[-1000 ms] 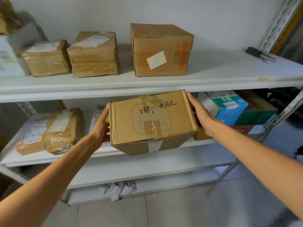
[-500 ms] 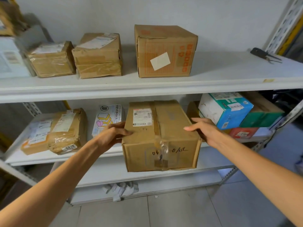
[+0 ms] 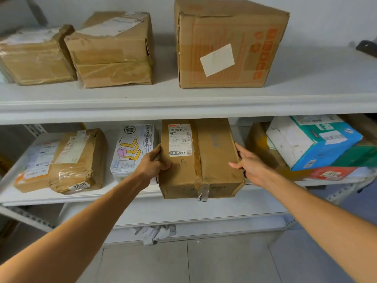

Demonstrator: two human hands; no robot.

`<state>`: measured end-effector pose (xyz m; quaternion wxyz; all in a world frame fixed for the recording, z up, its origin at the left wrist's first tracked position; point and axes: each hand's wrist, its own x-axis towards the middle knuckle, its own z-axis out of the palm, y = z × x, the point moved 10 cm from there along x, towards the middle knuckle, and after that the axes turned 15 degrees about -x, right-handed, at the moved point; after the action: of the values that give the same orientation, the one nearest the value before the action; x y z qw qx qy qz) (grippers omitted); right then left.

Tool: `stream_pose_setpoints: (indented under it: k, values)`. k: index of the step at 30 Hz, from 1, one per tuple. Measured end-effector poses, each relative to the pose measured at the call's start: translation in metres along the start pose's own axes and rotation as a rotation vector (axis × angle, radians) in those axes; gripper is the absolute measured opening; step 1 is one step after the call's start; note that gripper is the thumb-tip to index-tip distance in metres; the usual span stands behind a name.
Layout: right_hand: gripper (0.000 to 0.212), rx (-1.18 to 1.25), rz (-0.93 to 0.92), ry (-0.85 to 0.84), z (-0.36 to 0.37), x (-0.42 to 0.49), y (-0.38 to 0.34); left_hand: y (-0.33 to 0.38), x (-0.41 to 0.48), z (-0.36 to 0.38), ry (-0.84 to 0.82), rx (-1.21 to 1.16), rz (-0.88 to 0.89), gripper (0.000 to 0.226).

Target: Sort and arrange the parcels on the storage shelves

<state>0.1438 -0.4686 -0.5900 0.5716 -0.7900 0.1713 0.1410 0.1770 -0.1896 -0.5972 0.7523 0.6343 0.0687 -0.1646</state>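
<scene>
Hidden: the right hand (image 3: pixel 250 165) has its fingers out of sight behind the box (image 3: pixel 204 160); writing on the box's front is too faint to read; a dark object (image 3: pixel 367 48) is cut off at the frame's right edge.
Hands: the left hand (image 3: pixel 152 164) clasps the box's left edge, thumb on top; the right hand clasps the right edge.
Box: label up on the middle shelf (image 3: pixel 81 196), its front past the lip, between a white packet (image 3: pixel 132 150) and a blue carton (image 3: pixel 314 141).
Room: tiled floor (image 3: pixel 204 262) below; brown parcels on the top shelf (image 3: pixel 183 103); a white wall behind.
</scene>
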Motion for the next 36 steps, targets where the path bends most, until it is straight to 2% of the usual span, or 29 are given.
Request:
stream_pose_setpoints:
  k: [8,11,16,18,20,24,28,32,36]
  values:
    - [0.077,-0.028,0.034,-0.018,0.005,0.063,0.021,-0.037,0.060,-0.009,0.057,0.025,-0.073,0.079]
    - [0.076,-0.070,0.029,0.004,0.006,0.078,0.034,-0.044,0.069,-0.015,0.131,0.012,-0.067,0.079]
    - [0.076,-0.126,-0.012,0.031,0.003,0.084,0.039,-0.043,0.070,-0.017,0.167,0.081,-0.059,0.080]
    - [0.075,-0.220,-0.023,0.058,0.002,0.083,0.035,-0.042,0.068,-0.015,0.172,0.116,-0.066,0.078]
    - [0.074,-0.353,-0.034,0.099,0.000,0.081,0.031,-0.036,0.065,-0.011,0.171,0.237,-0.047,0.076]
    - [0.065,-0.696,-0.061,0.174,-0.003,0.067,0.009,0.003,0.048,0.002,0.215,0.644,0.051,0.071]
    - [0.054,-1.030,-0.088,0.147,-0.007,0.025,-0.011,0.035,0.023,0.037,0.090,0.987,0.116,0.071]
    - [0.060,-1.293,-0.147,0.016,-0.017,-0.026,-0.023,0.048,-0.006,0.075,-0.045,1.176,0.121,0.075]
    - [0.069,-1.389,-0.123,0.013,-0.042,-0.068,-0.031,0.071,-0.033,0.122,-0.131,1.295,0.243,0.066]
